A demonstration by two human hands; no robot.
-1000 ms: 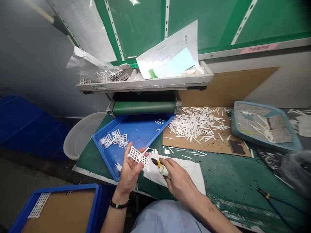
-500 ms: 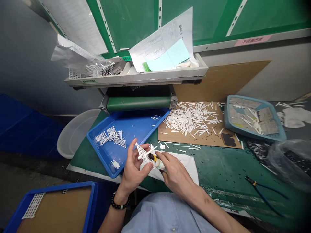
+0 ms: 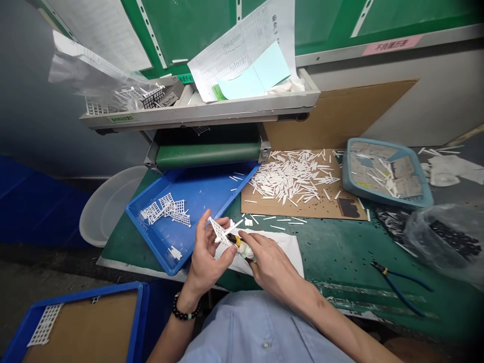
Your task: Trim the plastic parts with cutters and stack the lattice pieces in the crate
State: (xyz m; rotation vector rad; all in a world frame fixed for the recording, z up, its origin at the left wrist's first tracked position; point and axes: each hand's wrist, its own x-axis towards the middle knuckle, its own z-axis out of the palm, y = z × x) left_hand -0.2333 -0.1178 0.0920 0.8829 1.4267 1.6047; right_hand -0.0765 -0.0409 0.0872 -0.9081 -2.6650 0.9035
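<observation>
Left hand [image 3: 206, 257] half-closed, thumb and fingers pinching a white plastic lattice [image 3: 218, 232] at its edge, held tilted. Right hand [image 3: 270, 267] curled firmly round yellow-handled cutters [image 3: 236, 242], tip against the lattice. Under both hands, white paper sheet [image 3: 280, 249] on green worktop [image 3: 328, 264]. At 10 o'clock, blue tray [image 3: 200, 189] with further lattices [image 3: 164, 209]. At 1 o'clock, cardboard sheet [image 3: 351, 212] heaped with white plastic strips [image 3: 291, 176]. At 3 o'clock, blue-handled pliers [image 3: 397, 287].

Plastic grid [image 3: 218, 233] and nippers [image 3: 235, 240] in hands [image 3: 206, 262]
</observation>
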